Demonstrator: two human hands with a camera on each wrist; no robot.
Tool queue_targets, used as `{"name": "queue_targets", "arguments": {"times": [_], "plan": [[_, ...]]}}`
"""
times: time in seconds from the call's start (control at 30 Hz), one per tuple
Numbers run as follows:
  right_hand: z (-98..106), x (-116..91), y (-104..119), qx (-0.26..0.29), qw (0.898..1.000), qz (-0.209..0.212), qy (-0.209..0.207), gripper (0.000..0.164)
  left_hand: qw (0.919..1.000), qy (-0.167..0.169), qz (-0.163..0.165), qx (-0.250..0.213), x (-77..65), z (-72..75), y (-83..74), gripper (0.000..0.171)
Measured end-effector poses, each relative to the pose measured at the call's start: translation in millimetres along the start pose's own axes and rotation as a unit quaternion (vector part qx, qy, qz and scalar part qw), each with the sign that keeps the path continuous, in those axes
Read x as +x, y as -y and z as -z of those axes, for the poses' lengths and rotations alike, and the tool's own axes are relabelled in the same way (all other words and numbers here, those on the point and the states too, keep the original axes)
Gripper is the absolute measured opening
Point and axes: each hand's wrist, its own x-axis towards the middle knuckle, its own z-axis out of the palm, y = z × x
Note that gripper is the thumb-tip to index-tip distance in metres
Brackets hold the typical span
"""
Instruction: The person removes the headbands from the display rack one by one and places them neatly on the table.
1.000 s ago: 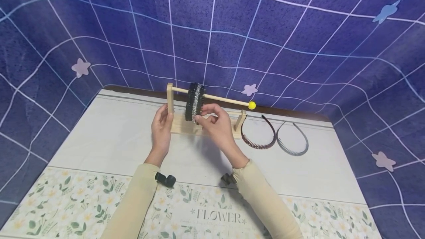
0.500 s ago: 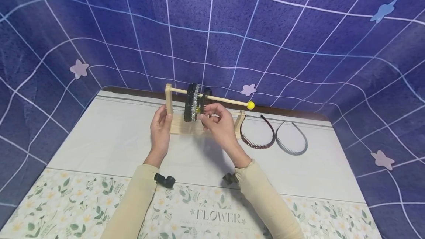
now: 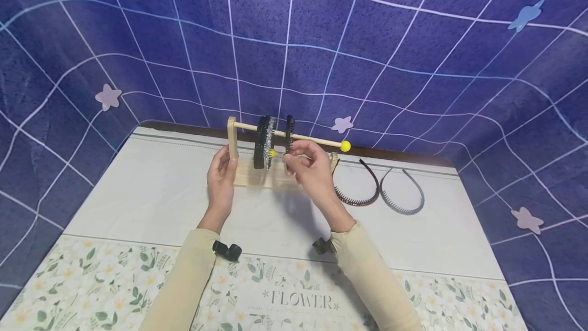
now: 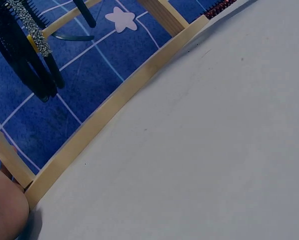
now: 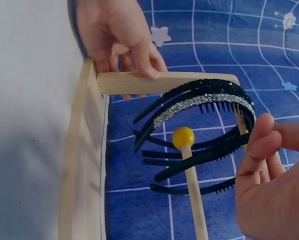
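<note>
A wooden headband stand [image 3: 233, 139] has two rods with yellow ball ends. My left hand [image 3: 221, 180] grips its left upright, thumb in front and fingers partly hidden behind. On the upper rod hang black headbands [image 3: 259, 144] and a silver glittery headband [image 3: 269, 139], bunched toward the left. Farther right along that rod, my right hand [image 3: 317, 170] pinches a toothed black headband [image 3: 289, 129] by its lower front part. The right wrist view shows thumb and fingertips closed on this black headband [image 5: 204, 159], its loop around the rod.
A dark brown toothed headband [image 3: 360, 202] and a grey one [image 3: 406, 210] lie on the white table cover [image 3: 151, 183], right of the stand. The upper rod's yellow ball [image 3: 345, 146] sticks out rightward. A blue grid-patterned curtain [image 3: 294, 55] stands behind the table.
My right hand has drawn the black headband rightward along the upper rod, away from the silver one, opening a gap. The left hand stays on the upright.
</note>
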Motion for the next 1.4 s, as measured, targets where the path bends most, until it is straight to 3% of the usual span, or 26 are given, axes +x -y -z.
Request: {"name": "queue_targets", "arguments": {"times": [1.4], "plan": [[28.7,-0.6,23.0,0.077,0.995,0.063,-0.029,0.026,0.9999,0.009,-0.002,0.013,-1.8,0.7,-2.3,0.048]]}}
